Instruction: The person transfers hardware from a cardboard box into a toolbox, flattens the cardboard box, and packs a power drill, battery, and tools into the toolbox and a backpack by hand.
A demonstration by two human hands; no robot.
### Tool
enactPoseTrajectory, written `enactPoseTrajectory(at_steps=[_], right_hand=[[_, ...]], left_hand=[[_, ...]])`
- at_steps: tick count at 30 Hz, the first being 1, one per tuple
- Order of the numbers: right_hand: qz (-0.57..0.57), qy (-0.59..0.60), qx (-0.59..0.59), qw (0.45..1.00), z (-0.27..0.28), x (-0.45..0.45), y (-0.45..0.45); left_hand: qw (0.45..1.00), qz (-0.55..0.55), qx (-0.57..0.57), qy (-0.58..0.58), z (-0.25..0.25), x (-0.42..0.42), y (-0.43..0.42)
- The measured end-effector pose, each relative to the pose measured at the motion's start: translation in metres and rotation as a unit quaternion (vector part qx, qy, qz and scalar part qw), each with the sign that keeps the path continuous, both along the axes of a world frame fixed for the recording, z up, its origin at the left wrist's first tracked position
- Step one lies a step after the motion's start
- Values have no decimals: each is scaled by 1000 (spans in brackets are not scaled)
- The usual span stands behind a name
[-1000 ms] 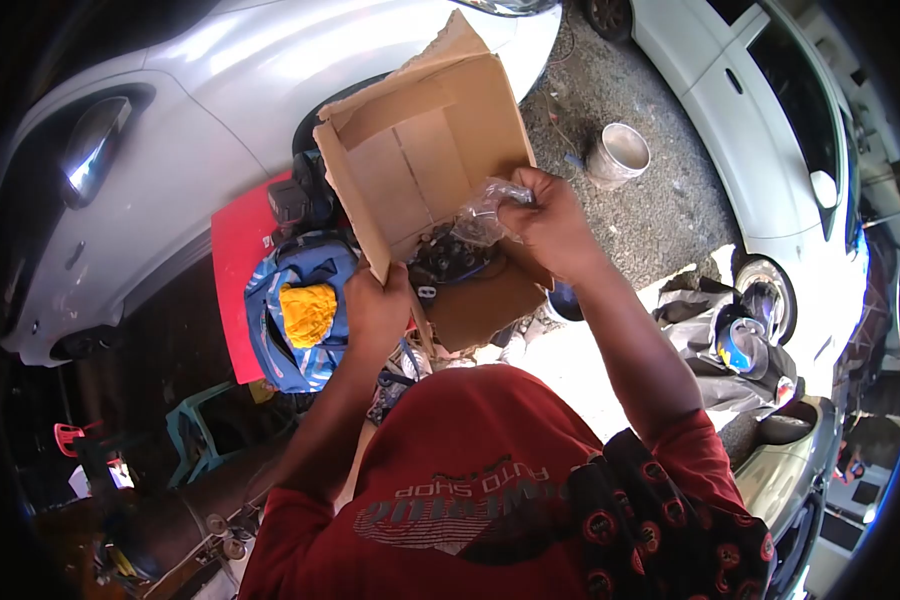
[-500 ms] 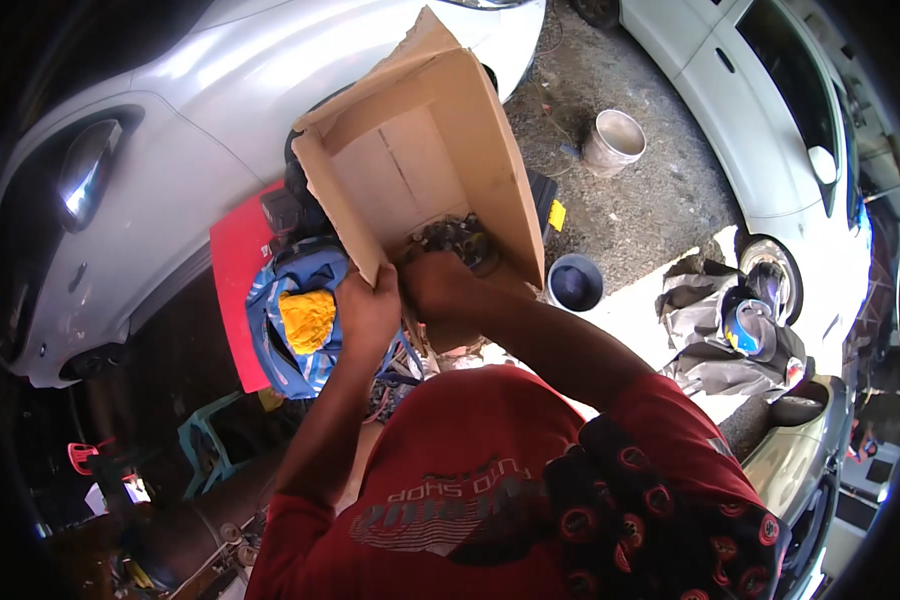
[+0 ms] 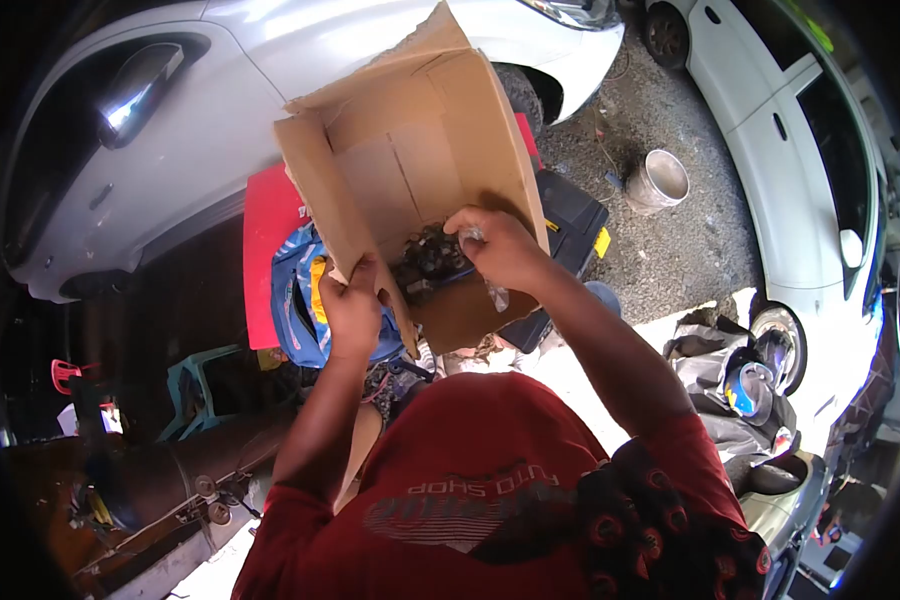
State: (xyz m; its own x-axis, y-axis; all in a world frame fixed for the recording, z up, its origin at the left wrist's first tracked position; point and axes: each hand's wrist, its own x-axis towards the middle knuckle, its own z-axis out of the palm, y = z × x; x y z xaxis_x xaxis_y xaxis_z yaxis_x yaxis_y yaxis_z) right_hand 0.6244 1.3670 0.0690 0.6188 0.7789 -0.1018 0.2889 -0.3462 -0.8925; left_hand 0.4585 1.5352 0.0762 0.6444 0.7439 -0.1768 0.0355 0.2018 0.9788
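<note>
A large open cardboard box (image 3: pixel 400 130) is tilted in front of me, its inside facing me. My left hand (image 3: pixel 353 308) grips the box's near left edge, thumb and fingers closed on the cardboard. Over the box's opening, my right hand (image 3: pixel 500 248) is closed on a crumpled clear plastic bag (image 3: pixel 497 296), part of which hangs below the fingers. A heap of small dark parts (image 3: pixel 432 254) lies in the bottom of the box, just left of my right hand. The parts are too small to tell apart.
A blue bag (image 3: pixel 296 290) with yellow cloth lies left of the box on a red surface (image 3: pixel 259 240). Beyond the box's right side is a black case (image 3: pixel 567 212). A bucket (image 3: pixel 658 182) stands on the ground at the right. Parked cars flank the area.
My right hand dipped low into the box, then rose back over its opening with the plastic bag. The box has shifted slightly left, and my left hand still holds its edge.
</note>
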Motion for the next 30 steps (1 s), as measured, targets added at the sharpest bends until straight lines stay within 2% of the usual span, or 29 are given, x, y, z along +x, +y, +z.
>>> enactPoseTrajectory(at_steps=[1, 3, 4, 6, 10, 12, 13, 14, 15, 16, 18, 19, 21, 24, 26, 28, 30], right_hand=[[10, 4, 3, 1000, 15, -2, 2], [3, 94, 54, 994, 47, -6, 6], [12, 96, 57, 994, 63, -8, 7], [13, 82, 134, 987, 82, -10, 6], [-12, 70, 112, 991, 65, 11, -11], [-67, 157, 77, 982, 48, 17, -21], [-61, 157, 73, 983, 38, 17, -27], [-81, 37, -19, 996, 28, 19, -33], [-98, -85, -109, 985, 16, 19, -41], [-94, -86, -114, 985, 0, 21, -53], [-58, -212, -170, 961, -33, 21, -81], [-57, -213, -177, 959, -45, 18, -91], [-48, -200, -285, 936, -68, 14, -113], [-56, -182, -318, 929, -88, -1, -127], [-75, -177, -330, 924, -95, -11, -125], [-59, -208, -275, 937, -117, -17, -129], [-43, -209, -273, 938, -119, -23, -128]], left_hand=[[1000, 30, 3, -2, 4, -9, 8], [999, 54, 5, -7, 9, -24, 25], [997, 76, 11, -11, 18, -30, 31], [994, 96, 41, -37, 19, -46, 49], [980, 192, 35, -32, -7, -64, 64], [979, 201, 23, -18, -26, -76, 73], [980, 200, 12, -6, -36, -81, 77], [977, 213, -1, -9, -43, -84, 79], [976, 218, -5, -8, -45, -86, 81], [975, 222, -7, -5, -48, -89, 81], [974, 225, -16, 1, -53, -94, 81], [977, 211, 6, 18, -56, -95, 84], [981, 191, 20, 32, -59, -94, 87], [980, 187, 19, 70, -69, -91, 91], [979, 191, 7, 69, -68, -87, 93], [979, 192, -4, 73, -69, -86, 98], [976, 198, 23, 92, -63, -84, 101]])
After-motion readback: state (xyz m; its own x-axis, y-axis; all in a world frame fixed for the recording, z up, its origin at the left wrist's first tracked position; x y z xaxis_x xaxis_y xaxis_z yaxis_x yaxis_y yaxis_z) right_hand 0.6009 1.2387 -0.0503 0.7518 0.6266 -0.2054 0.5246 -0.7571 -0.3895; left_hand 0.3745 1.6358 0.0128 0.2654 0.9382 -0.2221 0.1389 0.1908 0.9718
